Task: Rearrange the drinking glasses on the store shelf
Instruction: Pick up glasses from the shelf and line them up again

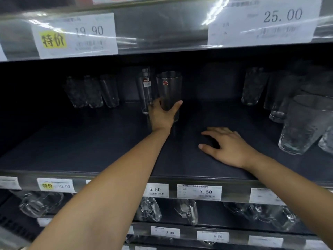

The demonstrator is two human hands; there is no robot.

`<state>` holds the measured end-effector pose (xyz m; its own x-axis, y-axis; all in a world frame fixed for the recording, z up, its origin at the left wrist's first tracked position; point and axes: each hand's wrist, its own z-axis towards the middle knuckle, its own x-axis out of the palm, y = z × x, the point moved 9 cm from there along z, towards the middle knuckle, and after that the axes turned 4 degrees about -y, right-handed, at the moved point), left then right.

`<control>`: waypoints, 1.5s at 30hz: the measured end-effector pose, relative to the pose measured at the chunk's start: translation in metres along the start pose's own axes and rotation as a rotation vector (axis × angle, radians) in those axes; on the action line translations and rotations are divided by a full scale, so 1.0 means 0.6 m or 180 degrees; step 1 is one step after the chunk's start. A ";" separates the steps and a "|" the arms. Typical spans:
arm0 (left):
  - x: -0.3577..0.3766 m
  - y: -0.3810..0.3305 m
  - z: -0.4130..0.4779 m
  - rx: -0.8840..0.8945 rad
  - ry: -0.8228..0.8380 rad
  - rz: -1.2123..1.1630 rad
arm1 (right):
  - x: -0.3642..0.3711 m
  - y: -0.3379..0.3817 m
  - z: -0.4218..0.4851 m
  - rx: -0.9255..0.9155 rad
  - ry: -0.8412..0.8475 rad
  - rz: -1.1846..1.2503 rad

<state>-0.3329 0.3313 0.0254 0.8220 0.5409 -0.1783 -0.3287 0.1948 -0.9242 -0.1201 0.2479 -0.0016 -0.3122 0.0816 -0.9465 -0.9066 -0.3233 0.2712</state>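
Head view: at five o'clock, the right hand [227, 147] lay flat on the dark shelf [90, 141], fingers spread. Farther back at twelve, the left hand [163, 114] clasped an upright tall glass [169, 91], a second glass [146, 91] just beside it at nine o'clock.

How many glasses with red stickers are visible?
2. The held glass is in the left hand; the other glass stands just left of it. More may be hidden behind them.

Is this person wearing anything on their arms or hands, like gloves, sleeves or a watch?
No. The left hand and right hand are bare: no gloves, and no ring, watch or bracelet shows. No sleeve is in sight either, right up to the picture's edge.
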 end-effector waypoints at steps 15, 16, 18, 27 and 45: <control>0.027 0.001 0.031 0.0031 -0.0176 0.0517 | 0.002 0.007 0.000 0.0007 0.0014 -0.0091; 0.031 0.001 0.034 0.0016 -0.0172 0.0541 | 0.003 0.007 0.000 -0.0003 0.0017 -0.0097; 0.039 -0.002 0.039 0.0036 -0.0157 0.0591 | 0.003 0.006 0.001 -0.0005 0.0011 -0.0092; 0.077 0.002 0.062 -0.0095 -0.0076 0.0767 | 0.001 0.005 0.001 -0.0016 -0.0052 -0.0036; 0.093 0.012 0.104 -0.0323 -0.0243 0.0844 | 0.002 0.004 0.005 -0.0030 -0.0031 -0.0059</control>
<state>-0.3186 0.4138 0.0296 0.6750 0.6227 -0.3959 -0.4760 -0.0425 -0.8784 -0.1234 0.2499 -0.0014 -0.2983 0.0967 -0.9496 -0.9095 -0.3307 0.2520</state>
